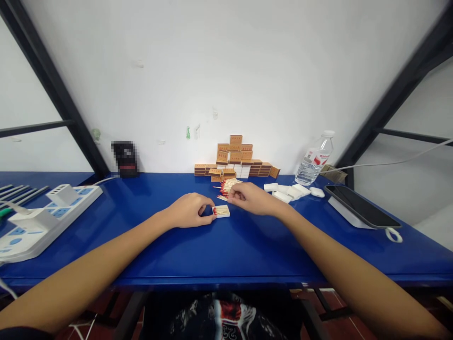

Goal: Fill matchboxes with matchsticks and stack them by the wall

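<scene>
A small white matchbox tray [222, 211] lies on the blue table, with red-headed matches lengthwise in it. The thumb and fingers of my left hand [191, 210] grip its left end. Just behind the tray is a loose pile of matches [229, 186], red heads mostly to the left. My right hand [249, 197] is at the pile's front right edge, its fingers pinched together on matches [222, 197] that stick out leftward from the fingertips. How many it holds is hidden.
Against the wall stands a stack of brown matchboxes [235, 156]. White empty-looking trays [292, 191] lie to the right, near a water bottle [314, 160], a white earphone case [317, 192] and a propped phone [363, 205]. A power strip [53, 217] is at left; a dark pouch [126, 159] stands behind.
</scene>
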A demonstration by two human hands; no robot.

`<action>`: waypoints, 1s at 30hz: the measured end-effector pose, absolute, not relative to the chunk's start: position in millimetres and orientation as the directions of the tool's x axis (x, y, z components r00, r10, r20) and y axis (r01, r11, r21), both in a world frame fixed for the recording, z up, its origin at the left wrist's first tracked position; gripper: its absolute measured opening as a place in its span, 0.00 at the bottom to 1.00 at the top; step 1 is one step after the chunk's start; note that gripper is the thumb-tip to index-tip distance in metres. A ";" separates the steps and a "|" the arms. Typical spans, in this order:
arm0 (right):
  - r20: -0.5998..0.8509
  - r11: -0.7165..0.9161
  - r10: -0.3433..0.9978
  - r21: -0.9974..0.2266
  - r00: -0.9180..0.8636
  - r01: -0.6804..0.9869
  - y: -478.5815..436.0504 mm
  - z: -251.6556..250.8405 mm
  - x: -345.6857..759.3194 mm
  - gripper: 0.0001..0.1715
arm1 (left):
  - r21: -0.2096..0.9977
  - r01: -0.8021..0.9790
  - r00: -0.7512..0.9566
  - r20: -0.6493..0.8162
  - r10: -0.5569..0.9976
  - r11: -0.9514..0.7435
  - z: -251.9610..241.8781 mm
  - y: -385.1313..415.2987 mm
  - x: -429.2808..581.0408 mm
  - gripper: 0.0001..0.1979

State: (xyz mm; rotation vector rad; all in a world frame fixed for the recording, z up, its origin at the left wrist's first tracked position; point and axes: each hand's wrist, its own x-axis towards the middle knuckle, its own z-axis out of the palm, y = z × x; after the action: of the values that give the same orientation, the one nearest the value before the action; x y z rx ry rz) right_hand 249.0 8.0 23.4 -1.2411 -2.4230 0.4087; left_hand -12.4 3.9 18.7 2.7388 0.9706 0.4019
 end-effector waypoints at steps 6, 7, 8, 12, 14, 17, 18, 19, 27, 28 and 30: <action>0.118 0.470 0.883 -0.211 -0.455 0.857 18.1 21.9 267.0 0.08 | 0.284 0.582 0.749 0.177 0.638 -0.762 19.3 3.7 -12.8 0.13; 0.092 0.456 0.890 -0.202 -0.447 0.867 17.8 22.8 268.5 0.09 | 0.282 0.581 0.750 0.177 0.637 -0.763 19.5 3.6 -12.9 0.13; 0.064 0.443 0.896 -0.199 -0.439 0.874 17.4 23.6 269.7 0.11 | 0.281 0.582 0.750 0.178 0.637 -0.763 19.6 3.5 -12.9 0.13; -0.055 0.404 0.903 -0.233 -0.426 0.885 16.4 25.8 273.2 0.12 | 0.276 0.592 0.746 0.169 0.644 -0.757 20.0 3.2 -12.4 0.13; -0.074 0.412 0.894 -0.249 -0.441 0.877 16.1 26.5 273.5 0.12 | 0.274 0.593 0.746 0.166 0.645 -0.757 19.7 3.4 -12.4 0.14; 0.022 0.480 0.868 -0.294 -0.497 0.826 13.1 27.1 267.7 0.11 | 0.273 0.592 0.745 0.173 0.644 -0.758 18.6 4.0 -12.9 0.14; 0.075 0.519 0.848 -0.323 -0.525 0.792 11.1 27.0 263.5 0.11 | 0.273 0.591 0.745 0.176 0.644 -0.759 18.1 4.3 -13.0 0.14; 0.128 0.560 0.822 -0.355 -0.554 0.748 8.6 26.4 258.3 0.11 | 0.273 0.590 0.745 0.178 0.643 -0.759 17.8 4.4 -13.1 0.14; 0.210 0.666 0.739 -0.371 -0.640 0.647 -3.7 17.6 230.0 0.08 | 0.259 0.588 0.750 0.181 0.636 -0.766 19.1 3.1 -11.7 0.12; 0.222 0.667 0.740 -0.362 -0.635 0.651 -1.6 18.2 232.9 0.08 | 0.263 0.588 0.750 0.177 0.637 -0.765 19.4 3.0 -11.7 0.12; 0.264 0.656 0.755 -0.338 -0.601 0.675 4.3 20.7 242.2 0.11 | 0.269 0.590 0.749 0.171 0.641 -0.761 19.7 3.0 -11.7 0.13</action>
State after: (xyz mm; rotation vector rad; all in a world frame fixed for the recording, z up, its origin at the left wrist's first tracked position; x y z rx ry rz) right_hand 242.2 4.3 20.7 -1.1273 -2.4916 0.2861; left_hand -11.7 3.0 19.7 2.7497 0.9786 0.3766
